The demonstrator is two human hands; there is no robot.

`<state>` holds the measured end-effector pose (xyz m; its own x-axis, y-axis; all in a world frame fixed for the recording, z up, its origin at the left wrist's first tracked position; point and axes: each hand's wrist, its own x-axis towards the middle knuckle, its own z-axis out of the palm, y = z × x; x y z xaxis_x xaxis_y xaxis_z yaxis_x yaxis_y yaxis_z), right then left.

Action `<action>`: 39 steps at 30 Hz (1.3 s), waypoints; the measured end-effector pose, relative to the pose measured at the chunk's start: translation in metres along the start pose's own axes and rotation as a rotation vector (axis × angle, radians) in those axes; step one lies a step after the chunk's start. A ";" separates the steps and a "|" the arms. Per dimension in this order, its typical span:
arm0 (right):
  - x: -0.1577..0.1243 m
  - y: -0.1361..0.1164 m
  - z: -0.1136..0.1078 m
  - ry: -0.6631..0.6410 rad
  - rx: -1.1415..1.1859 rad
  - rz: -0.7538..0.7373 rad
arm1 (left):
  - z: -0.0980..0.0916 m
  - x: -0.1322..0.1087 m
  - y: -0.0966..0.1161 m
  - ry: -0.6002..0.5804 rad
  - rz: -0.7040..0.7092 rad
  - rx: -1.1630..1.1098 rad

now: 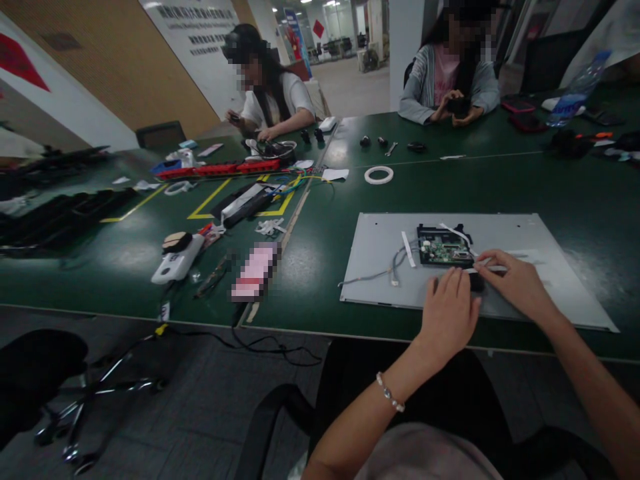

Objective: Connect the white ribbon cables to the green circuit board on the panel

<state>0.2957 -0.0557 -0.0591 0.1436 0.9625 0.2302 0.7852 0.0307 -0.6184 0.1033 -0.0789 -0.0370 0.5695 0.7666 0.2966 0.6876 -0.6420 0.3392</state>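
Observation:
A grey-white flat panel [373, 267] lies on the table in front of me. On it sits a black frame [423, 257] holding a green circuit board [445, 248]. My left hand [447, 313] rests at the near edge of the frame, its fingers laid out flat, the thumb apart. My right hand [520, 283] pinches a white tape strip [495, 269] by the frame's near right corner. Another white strip [409, 249] lies left of the board, and one more [456, 233] bends over its far right corner. A grey cable [377, 276] runs off leftwards across the panel.
A roll of white tape [379, 175] lies beyond the panel. To the left are a phone [256, 270], a white device [179, 258] and a black part with wires [247, 203]. Two people sit across the green table [310, 280]. A water bottle [575, 93] stands far right.

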 end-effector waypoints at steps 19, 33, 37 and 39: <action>-0.017 0.017 0.004 0.144 -0.603 0.062 | 0.000 -0.004 0.008 -0.070 -0.041 0.196; -0.014 0.092 -0.038 -0.271 -0.509 -0.405 | 0.002 -0.008 0.008 -0.052 -0.029 0.212; -0.021 0.095 -0.036 -0.260 -0.552 -0.384 | -0.003 -0.010 0.009 -0.045 -0.036 0.205; -0.024 0.097 -0.037 -0.264 -0.565 -0.357 | -0.005 -0.011 0.009 -0.045 -0.048 0.212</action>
<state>0.3908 -0.0854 -0.0966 -0.2749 0.9549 0.1120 0.9590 0.2807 -0.0394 0.1004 -0.0933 -0.0329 0.5504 0.7988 0.2429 0.7908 -0.5921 0.1551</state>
